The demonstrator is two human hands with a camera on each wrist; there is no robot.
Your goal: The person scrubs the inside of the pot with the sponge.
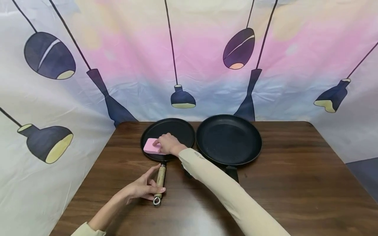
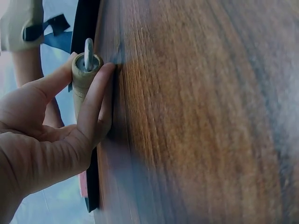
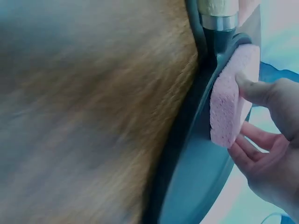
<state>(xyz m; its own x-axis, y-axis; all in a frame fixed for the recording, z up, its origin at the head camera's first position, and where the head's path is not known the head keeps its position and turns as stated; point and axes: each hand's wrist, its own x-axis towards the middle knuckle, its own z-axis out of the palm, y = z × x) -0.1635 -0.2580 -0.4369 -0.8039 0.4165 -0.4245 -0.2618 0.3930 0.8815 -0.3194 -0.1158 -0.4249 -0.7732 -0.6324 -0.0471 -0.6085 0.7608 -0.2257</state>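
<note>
A small black frying pan [image 1: 175, 129] lies on the table, its pale wooden handle [image 1: 160, 177] pointing toward me. My left hand [image 1: 141, 187] pinches that handle between thumb and fingers, near the metal hanging ring [image 2: 88, 53] at its end. Over the left part of the pan, my right hand [image 1: 169, 144] holds a thick pink sponge [image 1: 151, 146] close on the cooking surface. In the right wrist view the thumb lies on one face of the sponge [image 3: 229, 100], with fingertips at its lower edge. The right forearm covers part of the pan's right rim.
A larger black frying pan [image 1: 228, 141] stands right beside the small one, its dark handle [image 1: 232, 173] partly behind my right sleeve [image 1: 224, 186]. Both pans sit near the back edge of the brown wooden table [image 1: 295, 183]. A cloth printed with lamps [image 1: 183, 98] hangs behind.
</note>
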